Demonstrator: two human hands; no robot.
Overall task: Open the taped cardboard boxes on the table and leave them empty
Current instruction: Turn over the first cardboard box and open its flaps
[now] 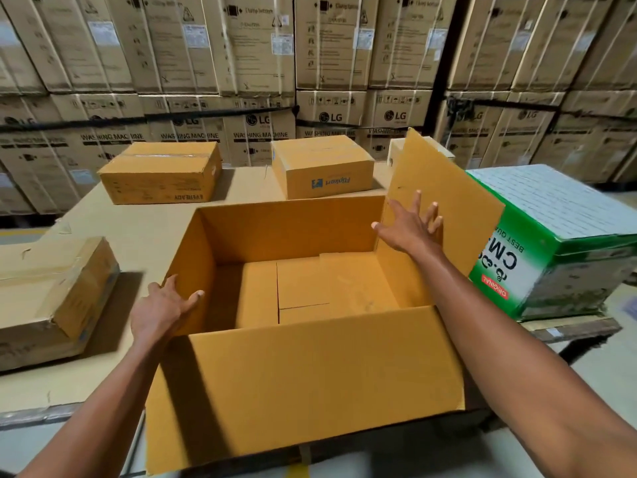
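Two hands flank the open box, which sits empty at the table's near edge. Right hand — fingers spread — presses flat on the raised right flap, which stands just beyond it. Left hand rests loosely open on the left wall's rim. Three shut boxes lie farther off — Eveready box, Flipkart box, left box; that last is nearest the left hand.

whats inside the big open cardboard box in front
Nothing shows inside the big open cardboard box: only its bare bottom flaps. The near flap hides the inner strip along the front wall.
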